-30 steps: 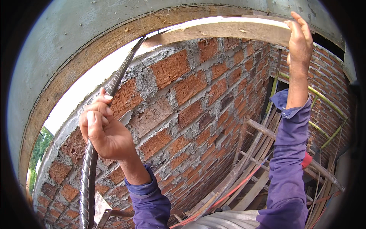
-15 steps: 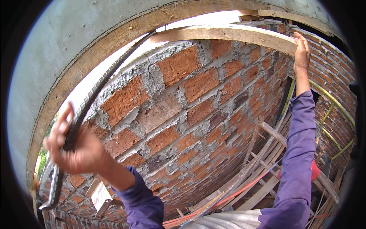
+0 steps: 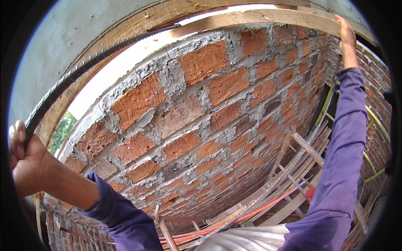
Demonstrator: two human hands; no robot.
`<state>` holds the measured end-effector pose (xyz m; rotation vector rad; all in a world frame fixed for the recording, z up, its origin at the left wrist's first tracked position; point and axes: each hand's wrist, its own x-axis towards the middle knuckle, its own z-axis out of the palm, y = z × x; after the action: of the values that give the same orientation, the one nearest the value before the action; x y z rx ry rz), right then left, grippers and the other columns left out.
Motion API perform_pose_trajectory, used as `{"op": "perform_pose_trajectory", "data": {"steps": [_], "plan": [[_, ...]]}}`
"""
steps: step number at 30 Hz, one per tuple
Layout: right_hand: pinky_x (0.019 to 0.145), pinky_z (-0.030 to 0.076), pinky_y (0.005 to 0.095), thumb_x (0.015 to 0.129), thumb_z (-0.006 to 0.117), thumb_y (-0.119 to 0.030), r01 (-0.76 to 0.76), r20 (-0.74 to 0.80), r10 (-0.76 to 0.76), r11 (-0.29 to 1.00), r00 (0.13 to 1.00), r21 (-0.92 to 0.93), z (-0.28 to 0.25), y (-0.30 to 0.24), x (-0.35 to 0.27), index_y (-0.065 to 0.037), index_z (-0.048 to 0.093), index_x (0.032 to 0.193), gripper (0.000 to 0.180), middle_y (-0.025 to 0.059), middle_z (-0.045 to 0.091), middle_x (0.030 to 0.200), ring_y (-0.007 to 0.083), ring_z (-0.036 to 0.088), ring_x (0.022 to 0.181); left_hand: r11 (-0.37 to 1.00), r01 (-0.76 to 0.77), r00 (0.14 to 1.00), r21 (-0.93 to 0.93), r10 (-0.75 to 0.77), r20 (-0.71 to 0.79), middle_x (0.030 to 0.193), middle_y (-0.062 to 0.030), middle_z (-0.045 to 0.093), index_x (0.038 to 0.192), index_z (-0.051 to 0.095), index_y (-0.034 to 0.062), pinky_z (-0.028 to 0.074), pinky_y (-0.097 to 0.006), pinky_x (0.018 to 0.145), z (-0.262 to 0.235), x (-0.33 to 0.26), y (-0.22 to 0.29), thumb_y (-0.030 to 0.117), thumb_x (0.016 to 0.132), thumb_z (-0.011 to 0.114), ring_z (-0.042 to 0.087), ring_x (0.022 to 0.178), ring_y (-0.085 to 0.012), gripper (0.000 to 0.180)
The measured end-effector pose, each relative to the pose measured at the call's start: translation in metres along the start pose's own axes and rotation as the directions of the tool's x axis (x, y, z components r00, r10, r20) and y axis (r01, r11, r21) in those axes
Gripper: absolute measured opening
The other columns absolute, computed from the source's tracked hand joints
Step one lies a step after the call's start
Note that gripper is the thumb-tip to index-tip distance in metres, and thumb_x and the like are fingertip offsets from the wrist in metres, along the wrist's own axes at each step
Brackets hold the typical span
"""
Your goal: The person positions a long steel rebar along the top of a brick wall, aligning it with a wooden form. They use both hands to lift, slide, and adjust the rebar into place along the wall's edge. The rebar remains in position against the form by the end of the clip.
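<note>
My left hand (image 3: 27, 157) is closed around the near end of a dark ribbed steel bar (image 3: 86, 65), at the far left. The bar slants up and right, and its far tip meets the end of a light wooden board (image 3: 255, 16). That board lies across the top of a brick wall (image 3: 209, 62). At the upper right my right hand (image 3: 347, 39) grips the board close to its right end, with the fingers reaching up over it. Part of my left hand falls at the dark rim of the picture.
A fixed timber (image 3: 159, 16) runs along the grey concrete surface (image 3: 79, 31) above. Below right are a scaffold pole (image 3: 307, 148), long planks (image 3: 289, 209), a red hose or cable (image 3: 268, 203) and yellow-green poles (image 3: 324, 106). Greenery (image 3: 63, 133) shows through the gap at left.
My left hand has moved left and tightened around the bar, whose near end has swung up and left. My right hand and the board have risen slightly and shifted right.
</note>
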<state>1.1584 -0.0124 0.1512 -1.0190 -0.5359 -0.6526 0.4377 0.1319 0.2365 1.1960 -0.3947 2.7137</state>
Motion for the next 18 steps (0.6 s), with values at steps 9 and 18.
{"op": "perform_pose_trajectory", "data": {"steps": [9,18], "plan": [[0.104,0.041,0.0312,0.099,0.05,-0.032,-0.015,0.142,0.002,0.996,0.99,0.091,-0.025,0.054,-0.053,-0.009,0.077,0.118,0.04,0.0062,0.072,0.123,0.0179,0.061,0.117,0.963,0.178,0.906,-0.203,-0.079,0.417,0.057,0.0029,0.026,0.065,0.033,0.0185,0.04,-0.036,0.066,-0.079,-0.145,0.045,0.037,0.103,0.044,0.033,0.054,-0.0123,0.044],[0.11,0.038,0.0342,0.104,0.044,-0.033,0.058,0.292,-0.062,0.998,0.954,0.024,-0.035,0.051,-0.054,-0.006,0.069,0.13,0.045,0.0079,0.066,0.135,0.0199,0.056,0.127,0.993,-0.022,0.995,0.116,0.01,0.097,0.072,-0.0025,0.037,0.08,0.044,0.0128,0.048,-0.048,0.09,-0.131,-0.166,0.096,0.026,0.1,0.049,0.047,0.072,-0.0187,0.024]]}}
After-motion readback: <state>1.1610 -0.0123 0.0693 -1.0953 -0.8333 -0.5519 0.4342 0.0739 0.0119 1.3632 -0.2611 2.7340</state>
